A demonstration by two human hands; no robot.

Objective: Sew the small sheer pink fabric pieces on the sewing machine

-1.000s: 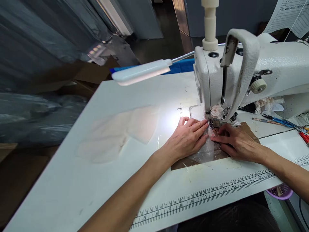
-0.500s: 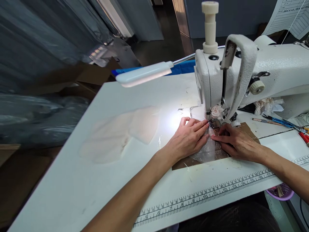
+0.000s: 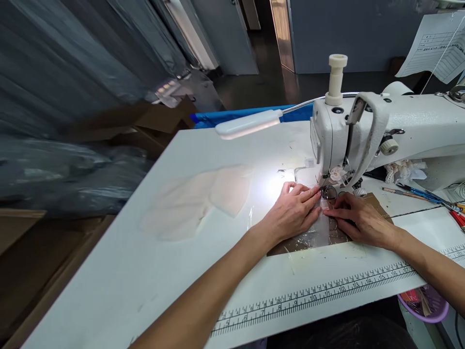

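A strip of sheer white fabric (image 3: 320, 233) lies under the needle area of a white sewing machine (image 3: 329, 126). My left hand (image 3: 296, 211) rests flat on the fabric's left side, fingers stretched toward the presser foot (image 3: 323, 191). On the other side, my right hand (image 3: 358, 218) pinches the fabric's right edge between thumb and forefinger, its other fingers curled. Beneath the fabric is a brown plate (image 3: 279, 247) set on the table. A pale fabric rose (image 3: 337, 173) sits on the machine just above the foot.
Cut pale fabric pieces (image 3: 196, 201) lie on the white table (image 3: 145, 291) at left. A lamp (image 3: 249, 124) lights the sewing area. Scissors and tweezers (image 3: 428, 194) lie at right. A printed ruler (image 3: 319, 293) runs along the front edge, above a purple basket (image 3: 438, 310).
My view has shifted, so the machine and table appear lower and further right. Both hands keep nearly the same place on the sheer fabric beside the presser foot.
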